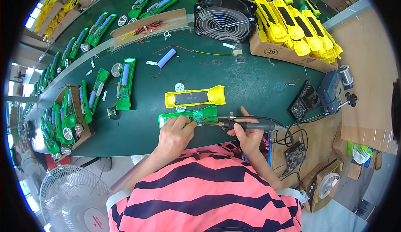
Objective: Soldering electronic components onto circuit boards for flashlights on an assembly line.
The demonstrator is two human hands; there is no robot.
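My right hand (247,136) grips a soldering iron (255,126), its tip pointing left over a small circuit board (199,116). That board sits in a green plastic housing half (212,111) at the table's near edge. Over the housing's left part, my left hand (177,132) has its fingers pinched together; what they hold is hidden. Just beyond lies a yellow housing half (217,95) with a dark panel (191,98) in it, and thin wires run between the two halves.
A black fan (225,21) stands at the back, beside a cardboard box (288,58) of yellow housings. The soldering station (332,90) and iron stand (307,100) are on the right. Green housings with batteries (126,83) fill the left. A loose blue battery (167,58) lies mid-table.
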